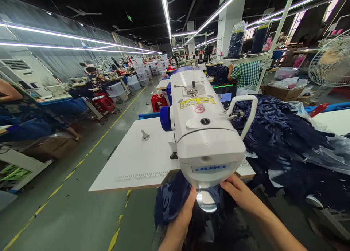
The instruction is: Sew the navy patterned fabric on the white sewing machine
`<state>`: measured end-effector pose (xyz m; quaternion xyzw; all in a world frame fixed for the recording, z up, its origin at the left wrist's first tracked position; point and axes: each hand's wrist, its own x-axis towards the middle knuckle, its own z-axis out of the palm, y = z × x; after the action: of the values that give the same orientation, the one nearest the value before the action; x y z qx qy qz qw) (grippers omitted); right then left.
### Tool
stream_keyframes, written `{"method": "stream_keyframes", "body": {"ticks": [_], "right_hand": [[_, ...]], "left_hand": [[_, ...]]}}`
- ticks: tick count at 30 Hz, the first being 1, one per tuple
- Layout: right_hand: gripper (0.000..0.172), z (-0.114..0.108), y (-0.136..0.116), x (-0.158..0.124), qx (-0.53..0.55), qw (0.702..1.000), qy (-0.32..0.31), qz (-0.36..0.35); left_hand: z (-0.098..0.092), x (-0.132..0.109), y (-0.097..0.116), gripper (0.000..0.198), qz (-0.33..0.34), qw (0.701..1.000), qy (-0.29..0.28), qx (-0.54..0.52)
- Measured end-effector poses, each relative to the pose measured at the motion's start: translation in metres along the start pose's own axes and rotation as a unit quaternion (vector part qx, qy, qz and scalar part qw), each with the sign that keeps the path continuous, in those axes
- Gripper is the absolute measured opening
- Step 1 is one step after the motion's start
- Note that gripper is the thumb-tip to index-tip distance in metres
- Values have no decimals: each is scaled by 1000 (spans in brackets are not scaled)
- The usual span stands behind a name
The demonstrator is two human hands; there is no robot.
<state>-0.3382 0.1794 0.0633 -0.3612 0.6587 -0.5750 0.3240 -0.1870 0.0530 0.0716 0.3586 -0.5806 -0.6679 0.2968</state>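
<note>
A white sewing machine (209, 141) marked JUKI fills the middle of the view, its head toward me. Dark navy fabric (172, 198) lies about the front of the machine and hangs down below it. On the left of the fabric, my left hand (184, 209) is closed on it, thumb uppermost. My right hand (236, 191) pinches the fabric on the right side, its fingertips partly hidden by the machine head. Between the two hands is the machine's shiny metal arm end (207, 202). The needle is hidden under the head.
A white machine table (136, 152) with a printed ruler extends left. Heaped navy fabric pieces (287, 141) lie on the right, near a white curved bar (250, 116). Thread cones (236, 39) stand above. A fan (332, 61) and a person in a checked shirt (247, 74) are beyond.
</note>
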Motion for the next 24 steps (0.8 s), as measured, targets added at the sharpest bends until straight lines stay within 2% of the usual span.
{"method": "stream_keyframes", "body": {"ticks": [4, 11, 20, 24], "right_hand": [[15, 1, -2, 0, 17, 1000, -13, 17], [15, 4, 3, 4, 35, 999, -23, 13], [15, 3, 9, 5, 37, 999, -24, 6], [16, 4, 7, 5, 37, 999, -28, 1]], "left_hand": [[0, 0, -6, 55, 32, 999, 5, 31], [2, 0, -3, 52, 30, 999, 6, 36], [6, -2, 9, 36, 37, 996, 30, 76], [8, -2, 8, 31, 41, 997, 58, 35]]}}
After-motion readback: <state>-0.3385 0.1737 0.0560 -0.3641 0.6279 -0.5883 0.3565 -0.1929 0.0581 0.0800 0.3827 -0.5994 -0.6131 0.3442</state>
